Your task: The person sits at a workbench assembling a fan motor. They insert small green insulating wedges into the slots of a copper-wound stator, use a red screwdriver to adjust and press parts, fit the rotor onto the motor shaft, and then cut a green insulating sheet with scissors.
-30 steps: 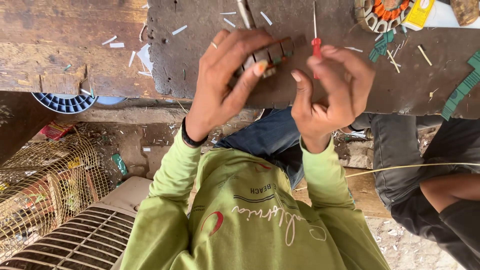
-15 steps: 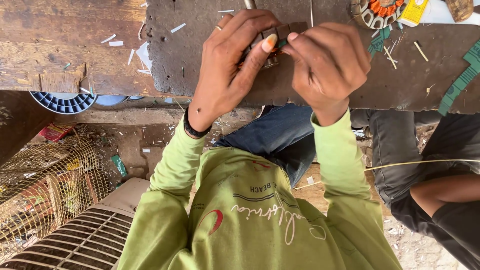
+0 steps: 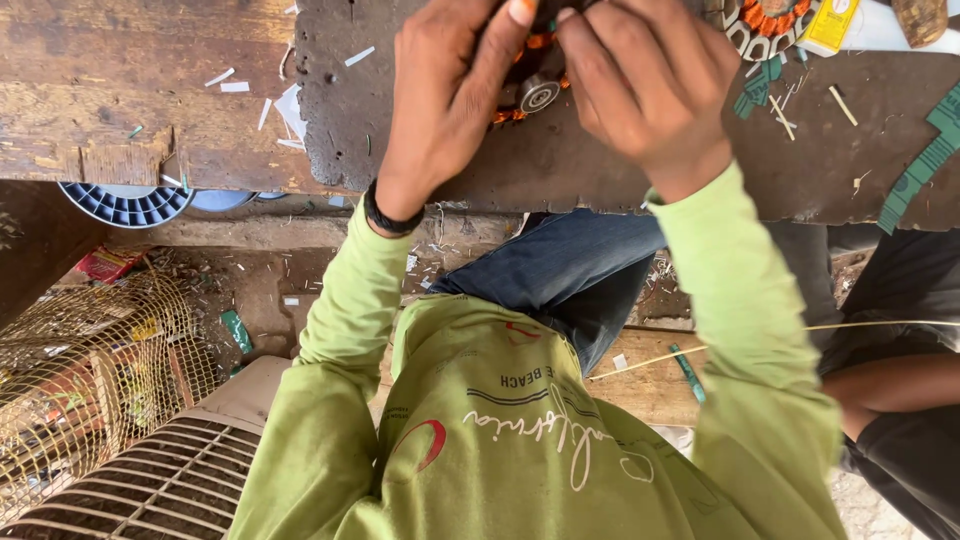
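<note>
Both my hands meet at the top edge of the view over a small motor part, a round metal hub with orange copper winding around it. My left hand, with a black band at the wrist, curls over the part from the left, thumb tip against it. From the right, my right hand presses its bent fingers onto the same part. The hands hide most of it. It rests on a dark worn slab on the wooden bench.
A second wound ring, a yellow pack and green strips lie on the slab to the right. Under the bench are a ribbed round disc, a wire cage and a white grille. Another person's arm is at right.
My hands have come together and moved up toward the top edge. The red-handled tool that my right hand held a second ago is out of sight.
</note>
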